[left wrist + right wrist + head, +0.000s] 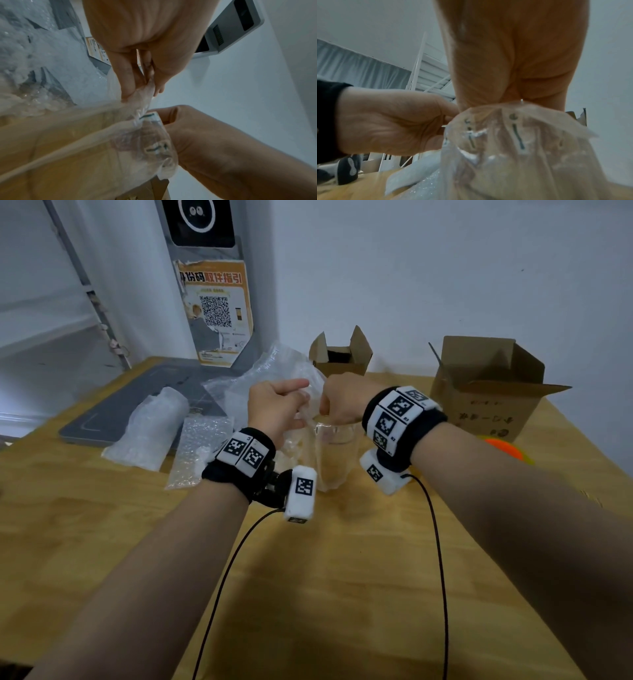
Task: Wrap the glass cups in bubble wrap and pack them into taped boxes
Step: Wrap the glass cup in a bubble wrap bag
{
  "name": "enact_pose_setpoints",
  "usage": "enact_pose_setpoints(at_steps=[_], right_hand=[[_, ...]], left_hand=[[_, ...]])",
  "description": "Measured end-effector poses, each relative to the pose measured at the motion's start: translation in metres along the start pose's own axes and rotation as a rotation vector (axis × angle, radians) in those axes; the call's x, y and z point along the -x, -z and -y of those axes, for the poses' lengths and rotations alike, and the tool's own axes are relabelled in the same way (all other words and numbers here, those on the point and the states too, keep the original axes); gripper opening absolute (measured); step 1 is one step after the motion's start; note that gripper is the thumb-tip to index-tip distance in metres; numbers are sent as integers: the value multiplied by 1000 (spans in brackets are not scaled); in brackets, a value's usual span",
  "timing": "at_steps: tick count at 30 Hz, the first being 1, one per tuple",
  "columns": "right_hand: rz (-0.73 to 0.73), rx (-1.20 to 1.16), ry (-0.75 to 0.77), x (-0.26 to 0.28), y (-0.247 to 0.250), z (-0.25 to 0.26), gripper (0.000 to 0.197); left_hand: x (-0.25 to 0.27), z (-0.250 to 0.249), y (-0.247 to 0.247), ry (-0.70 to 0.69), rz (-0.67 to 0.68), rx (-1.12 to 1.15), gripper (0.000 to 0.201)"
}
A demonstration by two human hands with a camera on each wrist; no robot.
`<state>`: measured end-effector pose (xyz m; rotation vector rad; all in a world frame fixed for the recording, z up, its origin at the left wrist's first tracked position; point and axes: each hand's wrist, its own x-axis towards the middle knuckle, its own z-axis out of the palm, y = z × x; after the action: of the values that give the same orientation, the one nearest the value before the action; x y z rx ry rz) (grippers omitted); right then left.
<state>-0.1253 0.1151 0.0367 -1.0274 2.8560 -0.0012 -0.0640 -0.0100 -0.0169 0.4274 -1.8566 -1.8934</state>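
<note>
- Fingers (126, 75) of the left hand (274, 412) are curled and pinch the gathered top of a clear plastic bag (308, 419); the left wrist view shows the film bunched between thumb and fingertips.
- Just beside it, the right hand (342, 402) is closed in a fist on the same bag top, its fingers folded over the film, which carries dark printed marks.
- Both hands hold the bag above a glass cup (335, 457), which stands upright on the wooden table (308, 577); the bag hangs down over the cup's mouth, and whether the cup sits fully inside the bag cannot be told.
- Left of the glass cup lies a wrapped bundle (154, 429) of bubble wrap, and between that bundle and the cup lies a flat bubble wrap sheet (195, 450).
- Behind the glass cup more loose bubble wrap (274, 371) is heaped on the table, partly over a grey mat (137, 402).
- Farther behind the glass cup stands a small cardboard box (339, 354) with its flaps up.
- Right of the glass cup, well apart, stands a larger cardboard box (489, 392), also open, with dark writing on its side.
- Near that larger box, right of the glass cup, an orange object (503, 446) shows, mostly hidden by the right forearm.
- Black cables run from the wrist cameras toward the near table edge.
</note>
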Motion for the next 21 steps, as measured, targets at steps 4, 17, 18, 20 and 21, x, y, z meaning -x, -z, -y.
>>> enact_pose_setpoints(at_steps=[4,17,18,20,21], right_hand=[[6,28,2,-3,-2,2,25],[-358,-633,-12,31,21,-31,14],[-319,-649,-48,34,16,-36,19],[-139,-708,-115,40,1,-41,36],[-65,-746,-131,42,-8,-40,44]], left_hand=[[0,-2,-1,-42,-4,-28,26],[0,-11,12,-83,-53,-141,29],[2,-10,12,-90,-84,-168,37],[6,-6,11,-57,-149,-196,54],[8,-5,11,-16,-171,-194,61]])
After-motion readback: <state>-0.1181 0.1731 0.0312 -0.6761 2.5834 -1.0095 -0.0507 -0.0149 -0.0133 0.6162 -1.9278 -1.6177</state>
